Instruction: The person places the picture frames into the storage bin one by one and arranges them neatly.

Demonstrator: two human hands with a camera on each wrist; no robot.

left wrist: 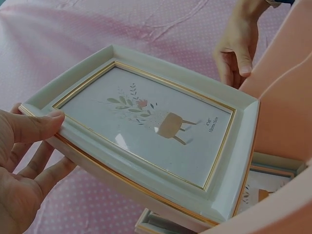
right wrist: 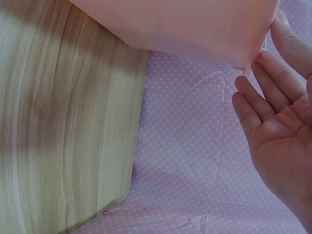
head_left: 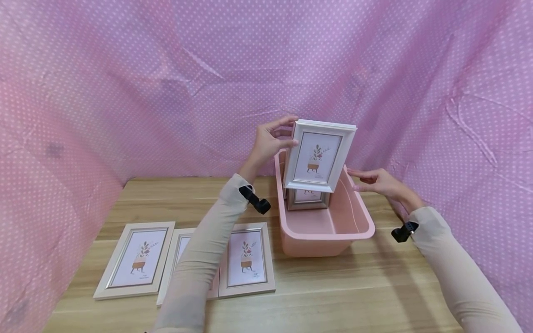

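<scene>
On the wood-grain table (head_left: 325, 305), three cream rectangular picture frames (head_left: 247, 259) seem left, at eight o'clock from the pink plastic bin (head_left: 322, 247); at least one brownish frame (head_left: 309, 203) is inside. Left hand (head_left: 268, 141) pinches a white frame (head_left: 318, 155) above; straight-fingered right hand (head_left: 378, 183) is at the bin's two o'clock.

A pink cloth (head_left: 233, 69) with white polka dots hangs behind the counter (head_left: 325, 300) and down both its sides (it looks more lilac toward the right). The cloth is rumpled, with long ridged creases (head_left: 470, 132) on the right and a dull, greyish patch (head_left: 54, 149) on the left. The counter is pale wood, its darker grain running sideways in the head view, and a soft shadow (head_left: 405, 286) crosses its right part.
</scene>
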